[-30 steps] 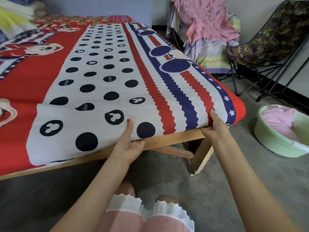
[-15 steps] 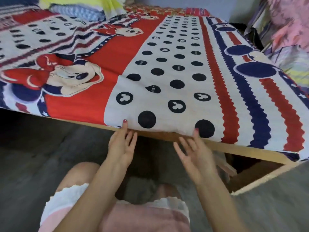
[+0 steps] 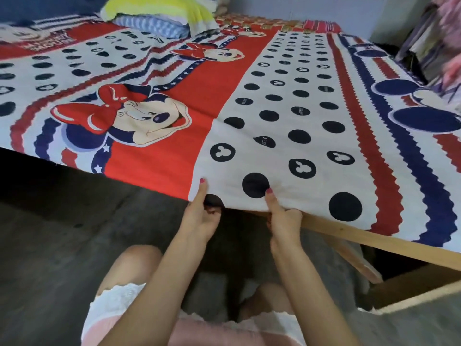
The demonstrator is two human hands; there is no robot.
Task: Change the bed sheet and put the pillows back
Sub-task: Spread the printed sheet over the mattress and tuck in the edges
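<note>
A patterned bed sheet [image 3: 274, 101] in red, white and dark blue, printed with black dots and cartoon mouse figures, is spread across the bed and reaches its near edge. That edge is grasped by both hands over the white dotted band. The left hand [image 3: 200, 216] is seen with its thumb laid on top of the cloth beside the red panel and its fingers curled underneath the hem. The right hand [image 3: 284, 221] is clenched on the same edge just beside a large black dot, thumb on top, fingers tucked below. The two hands are held near each other, a little apart. To the right of the right hand, the wooden bed frame [image 3: 361, 236] is exposed below the sheet. At the far side of the bed, a heap of folded bedding [image 3: 159, 18] in yellow, white and blue stripes is resting on the sheet. The person's knees and pale pink shorts [image 3: 199, 330] are seen below, above a grey floor [image 3: 62, 245].
</note>
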